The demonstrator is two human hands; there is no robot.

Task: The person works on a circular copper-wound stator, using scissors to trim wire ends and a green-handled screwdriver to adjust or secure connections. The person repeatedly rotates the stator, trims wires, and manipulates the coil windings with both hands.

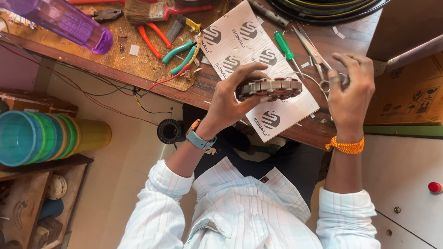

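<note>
My left hand (230,99) grips a round toothed metal motor core (269,88) and holds it edge-on above a white printed sheet (258,60) on the wooden bench (138,69). My right hand (349,92) rests on the bench at the right, its fingers closed through the handle loops of a pair of scissors (318,60) whose blades point away from me. A grey watch sits on my left wrist, an orange thread band on the right wrist.
A green-handled screwdriver (282,45), teal-handled pliers (182,53), orange-handled pliers (152,39), a brush (152,11) and a purple bottle (69,23) lie on the bench. Coiled cable (323,9) sits at the back. Stacked coloured plastic tubs (46,136) stand at the left, above the floor.
</note>
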